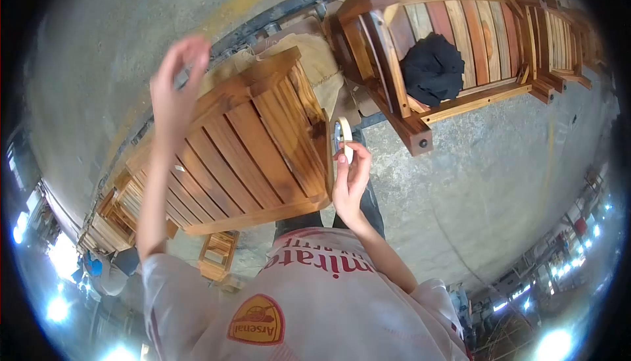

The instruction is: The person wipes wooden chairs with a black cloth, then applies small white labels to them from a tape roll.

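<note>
My right hand [351, 180] is closed on a roll of masking tape [348, 139], pinched by its lower edge and standing on its side. The roll is beside the near right end of a slatted wooden piece of furniture [230, 154], brown and varnished. Over the left part of this piece my left hand [176, 81] is raised, slightly blurred, its fingers curved and apart from the thumb. Nothing shows between those fingers. A small pale mark [179, 168] is on one of the slats.
To the right stands another wooden frame [473, 101] with multicoloured slats, and a black cloth [432, 70] lies on it. More wooden frames continue at the far right. Brown sheeting [309, 55] lies behind the slatted piece. A small wooden frame [219, 254] stands on the concrete floor [473, 183].
</note>
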Motion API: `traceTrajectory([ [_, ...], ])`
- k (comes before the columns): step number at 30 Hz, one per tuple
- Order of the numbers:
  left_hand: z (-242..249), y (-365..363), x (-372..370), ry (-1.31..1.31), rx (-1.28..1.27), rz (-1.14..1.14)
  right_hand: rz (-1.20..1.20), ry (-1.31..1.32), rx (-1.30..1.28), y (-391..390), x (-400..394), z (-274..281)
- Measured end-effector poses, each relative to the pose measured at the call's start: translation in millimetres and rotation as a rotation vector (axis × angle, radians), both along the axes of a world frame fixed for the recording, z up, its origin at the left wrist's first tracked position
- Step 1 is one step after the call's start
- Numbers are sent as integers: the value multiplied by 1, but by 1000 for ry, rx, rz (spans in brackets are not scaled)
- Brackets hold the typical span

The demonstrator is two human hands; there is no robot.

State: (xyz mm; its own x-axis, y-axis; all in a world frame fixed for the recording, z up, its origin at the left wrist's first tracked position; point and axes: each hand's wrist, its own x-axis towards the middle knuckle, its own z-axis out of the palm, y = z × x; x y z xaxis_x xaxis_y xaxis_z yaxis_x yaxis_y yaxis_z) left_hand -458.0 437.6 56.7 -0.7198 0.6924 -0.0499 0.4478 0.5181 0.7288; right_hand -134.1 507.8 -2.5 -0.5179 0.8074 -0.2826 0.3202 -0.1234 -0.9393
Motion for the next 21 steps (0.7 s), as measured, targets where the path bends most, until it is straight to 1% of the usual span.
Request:
traceTrajectory([
  [1,15,-9,38,79,4,16,52,-16,-48,10,9,0],
  [2,28,-14,81,108,-71,66,106,-32,-99,19,19,0],
  [3,35,-25,130,-135,-209,247,162,-53,-154,27,30,0],
  [4,43,-27,173,-156,-162,132,205,-66,-179,36,38,0],
  [5,40,-28,216,-387,-73,98,253,-80,-201,45,46,-2],
  [6,34,-27,255,-425,-16,-75,300,-96,-225,54,56,-2],
  [7,38,-15,288,-464,-45,-64,399,-128,-223,63,69,-7],
  [9,19,-17,346,-546,-135,-133,493,-127,-280,80,86,-9],
  [11,-6,-15,386,-666,-122,136,563,-84,-286,91,103,-10],
  [12,-19,-17,405,-722,-110,270,603,-116,-286,95,111,-9],
  [13,-36,-23,424,-566,-173,291,642,-143,-281,101,117,-8],
  [16,-60,-37,453,-519,-258,196,754,-191,-306,115,137,-9],
  [19,-60,-24,470,-714,-111,385,848,-224,-342,122,153,0],
  [21,-49,-3,477,-647,16,508,895,-182,-336,123,168,4],
])
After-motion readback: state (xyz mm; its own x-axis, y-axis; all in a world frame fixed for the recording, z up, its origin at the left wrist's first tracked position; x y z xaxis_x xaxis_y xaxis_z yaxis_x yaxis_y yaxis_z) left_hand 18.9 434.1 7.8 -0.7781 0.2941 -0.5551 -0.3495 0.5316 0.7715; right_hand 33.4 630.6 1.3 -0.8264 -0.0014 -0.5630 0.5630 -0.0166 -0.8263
